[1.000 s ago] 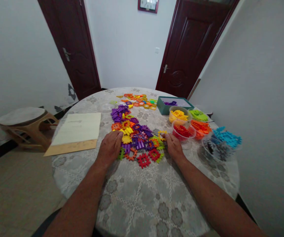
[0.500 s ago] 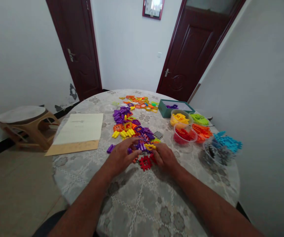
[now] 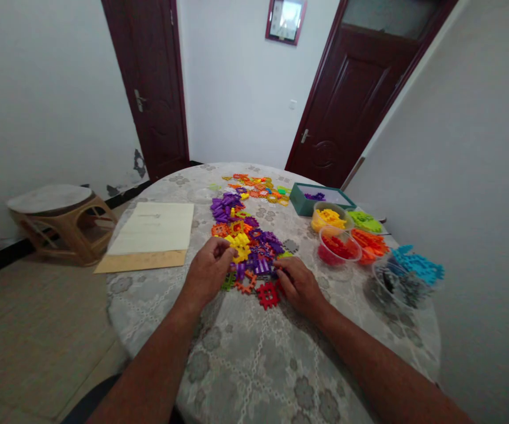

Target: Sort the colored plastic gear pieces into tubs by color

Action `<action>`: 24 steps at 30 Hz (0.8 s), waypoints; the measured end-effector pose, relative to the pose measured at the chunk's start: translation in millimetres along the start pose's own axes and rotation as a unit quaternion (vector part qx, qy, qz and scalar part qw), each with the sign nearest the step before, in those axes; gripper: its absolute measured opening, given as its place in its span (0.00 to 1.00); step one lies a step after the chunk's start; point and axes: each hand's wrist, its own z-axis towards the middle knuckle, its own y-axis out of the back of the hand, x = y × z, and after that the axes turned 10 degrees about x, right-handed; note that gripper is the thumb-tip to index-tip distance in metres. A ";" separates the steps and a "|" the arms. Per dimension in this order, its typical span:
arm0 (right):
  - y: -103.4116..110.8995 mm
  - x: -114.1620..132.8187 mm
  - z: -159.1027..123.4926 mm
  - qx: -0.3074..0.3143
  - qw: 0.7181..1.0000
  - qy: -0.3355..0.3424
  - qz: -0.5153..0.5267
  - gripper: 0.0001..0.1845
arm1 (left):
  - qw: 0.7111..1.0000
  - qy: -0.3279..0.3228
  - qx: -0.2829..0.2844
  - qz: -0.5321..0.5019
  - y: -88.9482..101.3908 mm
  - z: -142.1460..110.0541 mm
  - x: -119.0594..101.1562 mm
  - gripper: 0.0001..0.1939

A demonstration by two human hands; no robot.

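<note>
My left hand point(image 3: 209, 268) pinches a yellow interlocking plastic piece point(image 3: 240, 247) between thumb and fingers, just over the left side of a mixed pile. My right hand point(image 3: 301, 285) rests at the pile's right edge, its fingers apart beside some purple pieces point(image 3: 262, 266); no held piece shows in it. A red square piece point(image 3: 267, 295) with notched edges lies between the hands, and another red bit is partly hidden by my right hand. An orange piece point(image 3: 246, 282) and a green piece point(image 3: 228, 281) lie close to my left hand.
On the right stand a tub of yellow pieces point(image 3: 329, 218), a tub of red pieces point(image 3: 339, 246), a tub of grey pieces point(image 3: 400, 285) and a green box point(image 3: 301, 205). Orange point(image 3: 369, 245), lime point(image 3: 366, 221) and blue pieces point(image 3: 420, 265) are heaped there. Paper point(image 3: 152, 229) lies left.
The yellow piece has passed from my right hand to my left, which has drawn it leftward. My right fingers have let go of it and stay low by the pile. The view has shifted slightly.
</note>
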 end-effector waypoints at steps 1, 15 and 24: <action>1.7 -0.6 2.8 0.004 1.000 0.003 -0.007 0.13 | 0.998 0.013 -0.040 -0.054 5.1 3.4 1.1 0.11; -40.2 13.1 131.6 0.160 0.948 -0.070 -0.265 0.15 | 0.931 -0.012 -0.174 -0.321 23.4 22.7 -1.5 0.17; -49.4 4.4 144.2 0.126 0.956 -0.098 -0.247 0.16 | 0.939 -0.009 -0.167 -0.301 32.9 26.2 -6.1 0.16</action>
